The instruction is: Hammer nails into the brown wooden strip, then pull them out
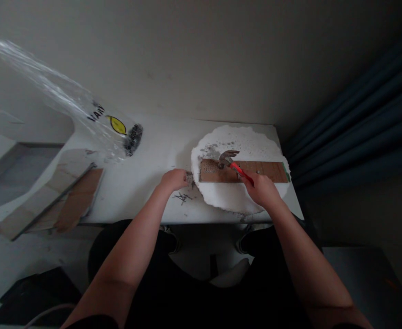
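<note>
My right hand [263, 189] is wrapped around the red handle of a claw hammer [227, 158]. The hammer's metal head is over the left half of a brown wooden board [267, 170], whose left end is dotted with many small marks or nail heads. Beneath the board lies a rough-edged round white slab [233, 197]. My left hand [174, 180] is closed on the table just left of the slab, its fingertips at a small dark pile [190, 178] that looks like nails. What its fingers hold, if anything, is too small to make out. Several loose nails [182, 197] lie below this hand.
The white table [152, 183] stands against a wall. Wooden board pieces [79, 196] overhang its left end. A clear plastic bag [108, 123] with black and yellow print sits at the back left. A dark curtain [358, 132] hangs at the right.
</note>
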The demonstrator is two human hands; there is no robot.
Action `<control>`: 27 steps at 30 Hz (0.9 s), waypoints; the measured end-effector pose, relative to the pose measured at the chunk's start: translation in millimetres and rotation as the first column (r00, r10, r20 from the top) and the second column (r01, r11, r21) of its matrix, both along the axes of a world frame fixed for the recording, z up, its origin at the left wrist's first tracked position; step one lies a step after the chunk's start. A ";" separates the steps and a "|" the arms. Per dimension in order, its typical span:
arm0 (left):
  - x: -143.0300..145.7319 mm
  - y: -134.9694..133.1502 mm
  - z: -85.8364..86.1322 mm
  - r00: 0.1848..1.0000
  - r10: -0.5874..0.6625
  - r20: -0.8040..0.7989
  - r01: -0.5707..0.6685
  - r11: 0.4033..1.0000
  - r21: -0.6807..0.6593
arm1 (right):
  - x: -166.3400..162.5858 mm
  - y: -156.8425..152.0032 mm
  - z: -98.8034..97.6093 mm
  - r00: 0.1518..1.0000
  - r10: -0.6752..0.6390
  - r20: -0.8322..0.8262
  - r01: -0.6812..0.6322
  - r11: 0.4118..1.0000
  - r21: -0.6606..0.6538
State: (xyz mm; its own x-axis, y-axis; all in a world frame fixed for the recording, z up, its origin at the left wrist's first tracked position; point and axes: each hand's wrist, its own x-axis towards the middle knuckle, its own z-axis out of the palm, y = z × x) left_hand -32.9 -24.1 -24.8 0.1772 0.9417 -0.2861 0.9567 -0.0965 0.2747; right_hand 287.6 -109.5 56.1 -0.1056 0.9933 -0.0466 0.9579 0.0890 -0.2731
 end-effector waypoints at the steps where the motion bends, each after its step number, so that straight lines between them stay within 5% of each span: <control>1: -0.4 3.2 2.6 0.995 0.046 0.089 -0.052 0.996 0.066 | 0.3 0.3 0.3 1.000 0.003 0.000 -0.003 1.000 0.000; 5: 17.9 7.3 12.1 0.802 0.053 0.595 -0.235 0.944 0.232 | 0.6 1.0 2.3 1.000 0.009 0.021 -0.008 1.000 -0.004; 9: 54.0 -4.1 15.3 0.648 -0.085 0.757 -0.159 0.957 0.244 | -0.1 1.4 3.3 1.000 0.000 0.026 0.000 1.000 -0.006; 14: 77.5 -12.9 10.2 0.663 -0.132 0.737 -0.113 0.955 0.274 | 0.3 1.5 1.8 1.000 -0.006 0.013 0.006 1.000 -0.004; 27: 83.5 -12.3 10.8 0.700 -0.168 0.694 -0.068 0.952 0.299 | 1.3 1.6 0.1 0.999 0.011 -0.032 -0.011 1.000 -0.001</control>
State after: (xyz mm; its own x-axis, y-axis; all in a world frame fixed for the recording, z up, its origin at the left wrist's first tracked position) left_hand 50.6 -36.4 -14.0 0.2636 0.9399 0.2170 0.4809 -0.3231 0.8151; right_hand 288.9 -107.9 56.2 -0.1184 0.9920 -0.0437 0.9474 0.0997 -0.3040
